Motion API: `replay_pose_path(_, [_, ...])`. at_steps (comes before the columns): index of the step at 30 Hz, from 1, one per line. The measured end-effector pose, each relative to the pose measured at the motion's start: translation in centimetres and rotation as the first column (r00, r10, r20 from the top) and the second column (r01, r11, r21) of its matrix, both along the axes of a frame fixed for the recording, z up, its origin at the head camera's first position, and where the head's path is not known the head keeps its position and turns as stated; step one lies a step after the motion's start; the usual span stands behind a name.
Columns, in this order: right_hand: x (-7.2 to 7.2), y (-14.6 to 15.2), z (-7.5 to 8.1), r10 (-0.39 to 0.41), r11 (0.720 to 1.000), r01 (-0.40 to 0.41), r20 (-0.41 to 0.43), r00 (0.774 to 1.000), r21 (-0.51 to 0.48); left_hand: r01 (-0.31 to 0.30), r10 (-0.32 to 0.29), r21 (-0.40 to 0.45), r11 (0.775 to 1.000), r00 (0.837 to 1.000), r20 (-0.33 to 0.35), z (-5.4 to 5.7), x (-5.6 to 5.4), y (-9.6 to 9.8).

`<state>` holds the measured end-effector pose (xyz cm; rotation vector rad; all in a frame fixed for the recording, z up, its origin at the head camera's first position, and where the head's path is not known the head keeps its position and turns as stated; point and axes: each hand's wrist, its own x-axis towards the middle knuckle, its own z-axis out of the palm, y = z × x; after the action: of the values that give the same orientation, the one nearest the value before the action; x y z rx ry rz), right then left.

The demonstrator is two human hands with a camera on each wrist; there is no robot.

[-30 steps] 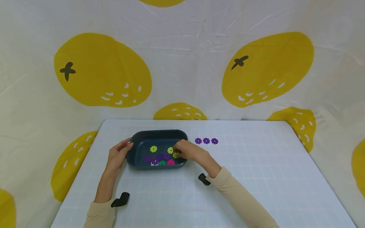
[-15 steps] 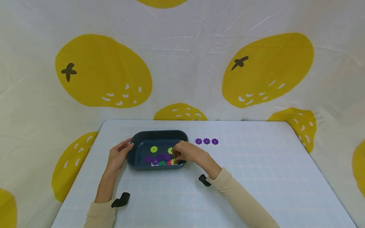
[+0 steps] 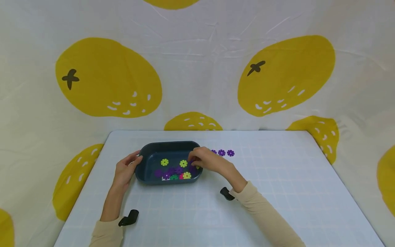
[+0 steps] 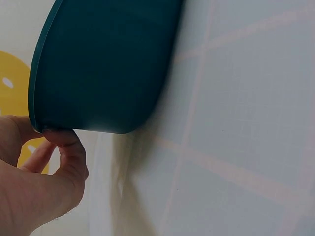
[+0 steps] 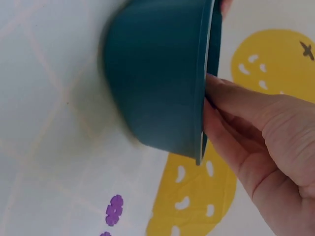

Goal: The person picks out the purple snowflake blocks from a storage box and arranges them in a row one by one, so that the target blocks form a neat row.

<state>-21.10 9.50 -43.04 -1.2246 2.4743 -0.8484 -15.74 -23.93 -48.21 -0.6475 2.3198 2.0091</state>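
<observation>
A dark teal oblong tub stands on the table with several flower-shaped plastic discs inside. Yellow-green discs, purple discs, a green disc and a partly covered pink one lie in it. My left hand holds the tub's left end by the rim, thumb and fingers curled at the edge in the left wrist view. Over the tub's right end, my right hand pinches a purple disc, largely hidden by the fingers. The right wrist view shows those fingertips just inside the rim.
Right of the tub, a row of purple discs lies on the white gridded table; my right hand partly covers the nearest one. Behind the table hangs a white cloth with large yellow fruit prints.
My right hand set a yellow-green disc over the pink one at the tub's front, then moved up and slightly right and took a purple disc. My left hand stays on the rim.
</observation>
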Motion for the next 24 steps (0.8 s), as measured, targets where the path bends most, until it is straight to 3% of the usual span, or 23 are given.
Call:
replay_pose_path(11, [-0.7,2.2,-0.5,-0.063,0.98,0.057,-0.027,0.998,-0.191,-0.009,0.009,-0.003,1.0,1.0,0.012,-0.1,-0.1,-0.2])
replay_pose_path(24, [-0.9,4.3,-2.2,-0.188,0.94,0.148,-0.105,0.977,-0.309,-0.007,0.007,0.002,1.0,1.0,0.02,-0.3,-0.4,-0.2])
